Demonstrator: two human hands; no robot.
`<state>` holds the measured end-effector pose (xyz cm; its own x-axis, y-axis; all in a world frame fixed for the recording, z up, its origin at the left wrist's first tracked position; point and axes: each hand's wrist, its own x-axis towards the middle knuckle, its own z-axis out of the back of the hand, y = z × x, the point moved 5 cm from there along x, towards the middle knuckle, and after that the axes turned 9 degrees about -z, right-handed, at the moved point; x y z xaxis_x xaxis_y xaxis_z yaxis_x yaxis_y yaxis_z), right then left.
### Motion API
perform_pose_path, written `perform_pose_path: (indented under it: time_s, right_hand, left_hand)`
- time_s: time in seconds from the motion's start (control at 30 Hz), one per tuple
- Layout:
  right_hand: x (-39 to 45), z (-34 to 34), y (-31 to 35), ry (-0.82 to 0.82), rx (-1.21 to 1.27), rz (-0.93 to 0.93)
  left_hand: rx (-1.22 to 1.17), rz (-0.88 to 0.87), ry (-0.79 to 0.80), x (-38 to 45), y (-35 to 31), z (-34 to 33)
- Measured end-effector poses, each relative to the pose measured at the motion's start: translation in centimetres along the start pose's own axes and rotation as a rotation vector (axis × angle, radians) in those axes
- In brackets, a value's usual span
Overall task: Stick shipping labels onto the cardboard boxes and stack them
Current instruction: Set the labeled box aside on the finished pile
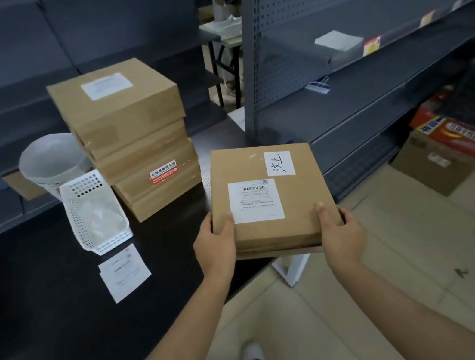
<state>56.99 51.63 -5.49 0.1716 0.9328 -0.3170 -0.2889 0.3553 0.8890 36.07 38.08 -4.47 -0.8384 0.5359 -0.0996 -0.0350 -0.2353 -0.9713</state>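
I hold a flat cardboard box over the right end of the black table. My left hand grips its near left corner and my right hand grips its near right corner, thumbs on top. A white shipping label is stuck on its lid, with a handwritten white sticker beyond it. To the left stands a stack of several cardboard boxes; the top one carries a white label. Loose white label sheets lie on the table.
A white perforated plastic basket and a white paper-lined bin stand left of the stack. Dark metal shelving rises on the right and behind. An open carton with red packaging sits on the tiled floor.
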Motion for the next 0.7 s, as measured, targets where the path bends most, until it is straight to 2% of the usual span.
perform_pose_path:
  time_s: [0.37,0.5,0.7]
  right_hand:
    - [13.0,-6.5,6.2,0.017,-0.083,0.089]
    - [17.2,-9.5,8.7,0.092,-0.123,0.107]
    - [22.3,-16.3,11.2,0.267,-0.166,0.120]
  left_hand:
    - [-0.005,0.061,-0.036,11.2,-0.4,-8.9]
    - [-0.009,0.032,-0.107,15.0,-1.2,-10.8]
    - [0.053,0.080,-0.148,20.8,-0.1,-12.4]
